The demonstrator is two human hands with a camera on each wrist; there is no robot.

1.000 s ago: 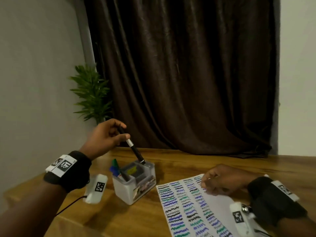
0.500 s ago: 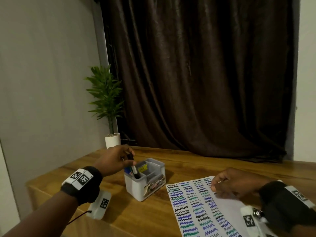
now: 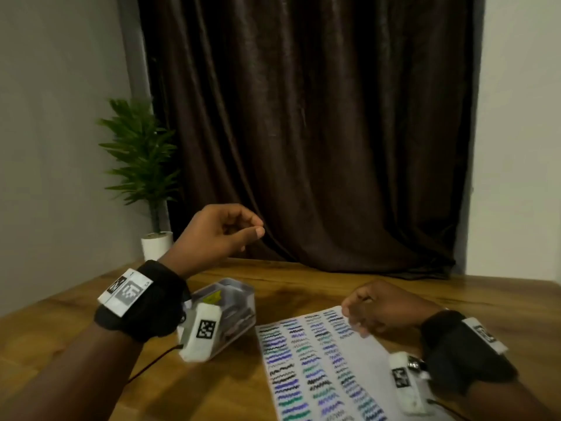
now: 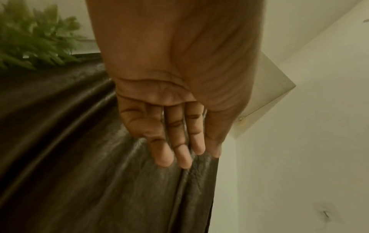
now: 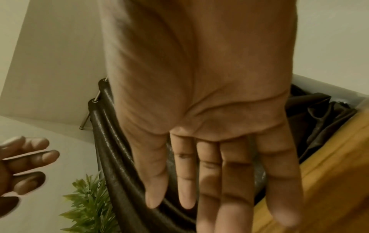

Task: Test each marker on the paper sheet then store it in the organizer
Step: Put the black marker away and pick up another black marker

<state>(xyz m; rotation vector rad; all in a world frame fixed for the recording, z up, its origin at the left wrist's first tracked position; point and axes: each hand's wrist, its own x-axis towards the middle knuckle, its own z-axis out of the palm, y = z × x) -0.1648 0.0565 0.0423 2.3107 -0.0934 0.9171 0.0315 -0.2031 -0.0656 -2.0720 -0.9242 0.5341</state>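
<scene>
- Now that the marker seen in the left hand [image 3: 220,235] a second ago is gone from it, that hand is raised above and behind the organizer [image 3: 230,302], empty, with its fingers loosely curled in the head view and nothing gripped.
- From the left wrist view the same is confirmed: the fingers [image 4: 175,138] are stretched out and relaxed against the dark curtain [image 3: 303,132], and no pen is pinched between them.
- Half a second ago the marker was being lowered into the organizer; it is judged to be stored there now, though the organizer's inside is largely hidden behind the left wrist camera and blurred, so the marker itself cannot be made out.
- The right hand [image 3: 382,308] is kept to the right of the organizer, resting on the far end of the paper [image 3: 318,369] much as it was before, with fingers relaxed and nothing held; in its wrist view the fingers [image 5: 229,173] are spread straight.
- The paper is lain flat just right of the organizer and is covered in rows of black, blue and green squiggles.
- No loose marker is seen on the table [image 3: 303,287] around the organizer, so the storing step is judged complete and the task near its end, or finished.
</scene>
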